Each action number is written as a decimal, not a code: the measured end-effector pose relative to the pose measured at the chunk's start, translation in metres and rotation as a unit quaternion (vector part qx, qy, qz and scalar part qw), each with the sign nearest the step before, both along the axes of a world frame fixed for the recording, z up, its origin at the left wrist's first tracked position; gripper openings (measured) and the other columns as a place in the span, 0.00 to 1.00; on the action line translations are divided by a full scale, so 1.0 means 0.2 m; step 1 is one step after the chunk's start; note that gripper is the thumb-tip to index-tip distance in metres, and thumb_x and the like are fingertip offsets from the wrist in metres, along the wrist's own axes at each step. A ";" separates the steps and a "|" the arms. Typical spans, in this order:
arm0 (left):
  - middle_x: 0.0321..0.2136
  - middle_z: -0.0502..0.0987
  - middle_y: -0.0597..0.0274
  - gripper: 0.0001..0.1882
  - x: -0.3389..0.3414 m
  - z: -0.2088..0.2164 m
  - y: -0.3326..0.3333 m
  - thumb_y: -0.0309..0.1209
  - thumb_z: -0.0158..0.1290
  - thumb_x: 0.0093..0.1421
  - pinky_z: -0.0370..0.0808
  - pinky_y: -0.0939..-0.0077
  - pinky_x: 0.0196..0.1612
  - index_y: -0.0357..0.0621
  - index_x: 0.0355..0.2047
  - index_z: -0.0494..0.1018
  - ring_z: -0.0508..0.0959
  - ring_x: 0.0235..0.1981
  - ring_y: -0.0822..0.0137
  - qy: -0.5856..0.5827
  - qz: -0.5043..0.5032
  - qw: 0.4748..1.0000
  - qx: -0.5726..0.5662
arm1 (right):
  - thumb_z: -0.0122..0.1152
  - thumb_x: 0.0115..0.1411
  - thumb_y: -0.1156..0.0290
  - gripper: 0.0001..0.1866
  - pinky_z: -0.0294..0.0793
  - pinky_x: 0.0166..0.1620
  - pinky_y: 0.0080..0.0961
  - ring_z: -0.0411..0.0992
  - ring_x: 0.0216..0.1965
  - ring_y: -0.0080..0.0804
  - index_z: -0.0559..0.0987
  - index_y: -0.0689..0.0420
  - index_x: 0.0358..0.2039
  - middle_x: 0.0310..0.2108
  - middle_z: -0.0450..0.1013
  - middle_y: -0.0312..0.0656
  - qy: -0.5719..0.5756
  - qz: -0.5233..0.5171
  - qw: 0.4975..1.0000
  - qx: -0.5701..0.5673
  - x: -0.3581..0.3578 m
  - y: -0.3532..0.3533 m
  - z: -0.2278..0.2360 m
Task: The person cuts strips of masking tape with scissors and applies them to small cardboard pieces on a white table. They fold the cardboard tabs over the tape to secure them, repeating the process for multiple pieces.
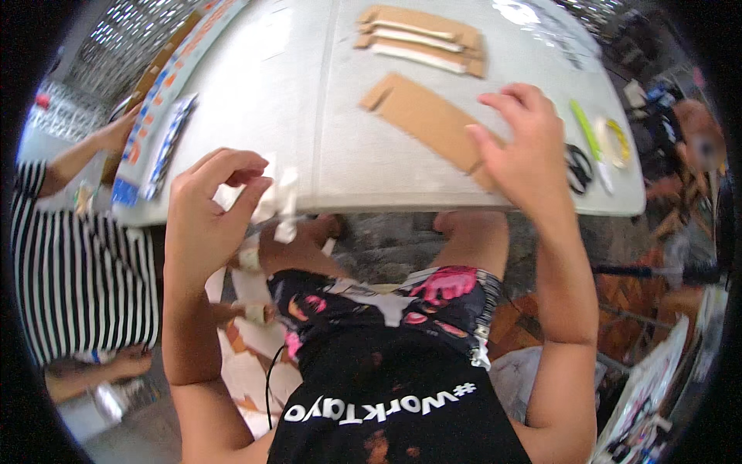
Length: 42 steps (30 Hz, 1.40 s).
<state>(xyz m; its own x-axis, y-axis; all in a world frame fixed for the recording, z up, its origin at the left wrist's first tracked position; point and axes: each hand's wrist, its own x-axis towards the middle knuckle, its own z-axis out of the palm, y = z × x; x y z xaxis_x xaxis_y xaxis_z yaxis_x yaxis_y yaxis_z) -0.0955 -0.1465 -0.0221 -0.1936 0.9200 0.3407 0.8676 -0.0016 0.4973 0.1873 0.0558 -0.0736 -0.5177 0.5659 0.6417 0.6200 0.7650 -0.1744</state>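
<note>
My left hand (215, 199) is above the near left table edge, thumb and index finger drawn close together. At their tips is a crumpled white strip (287, 203), blurred, whose lower end hangs past the table edge. My right hand (527, 143) holds nothing, its thumb and fingers apart over the near end of a flat brown cardboard piece (427, 121). That piece lies slanted on the white table, with a small folded flap at its far end. Farther back lies a folded cardboard piece (421, 39) with white strips along it.
Right of my right hand lie black-handled scissors (577, 168), a green cutter (590, 135) and a yellowish tape roll (617, 143). A long printed box (166, 108) and a blue-and-white packet (168, 147) line the white table's (309, 100) left side. Another person in stripes (85, 278) is at left.
</note>
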 end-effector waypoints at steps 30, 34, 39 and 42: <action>0.50 0.75 0.52 0.18 0.19 -0.28 0.68 0.31 0.62 0.58 0.70 0.54 0.58 0.45 0.50 0.77 0.74 0.52 0.53 0.188 -0.266 0.942 0.086 | 0.67 0.52 0.77 0.14 0.77 0.35 0.38 0.77 0.28 0.45 0.85 0.54 0.41 0.27 0.78 0.44 0.026 0.187 0.949 -0.254 0.23 -0.38 -0.02; 0.58 0.72 0.53 0.24 0.35 -0.27 0.54 0.36 0.61 0.59 0.65 0.50 0.63 0.50 0.56 0.76 0.70 0.60 0.49 0.183 -0.221 0.956 -0.065 | 0.67 0.52 0.77 0.14 0.75 0.32 0.38 0.75 0.27 0.45 0.85 0.52 0.41 0.24 0.75 0.43 -0.014 0.151 0.962 -0.226 0.36 -0.35 0.03; 0.56 0.73 0.51 0.26 0.47 -0.19 0.33 0.36 0.64 0.54 0.65 0.50 0.65 0.43 0.53 0.76 0.71 0.59 0.47 0.152 -0.180 0.972 0.006 | 0.66 0.49 0.76 0.13 0.73 0.31 0.37 0.74 0.24 0.41 0.85 0.50 0.38 0.21 0.72 0.37 -0.009 0.197 0.961 -0.196 0.33 -0.37 -0.05; 0.52 0.75 0.52 0.26 0.49 -0.17 0.29 0.35 0.67 0.51 0.65 0.50 0.64 0.42 0.51 0.77 0.73 0.56 0.46 0.058 -0.274 0.960 0.023 | 0.66 0.49 0.76 0.13 0.73 0.31 0.37 0.74 0.25 0.41 0.84 0.50 0.37 0.21 0.72 0.36 -0.045 0.255 0.940 -0.220 0.30 -0.41 -0.06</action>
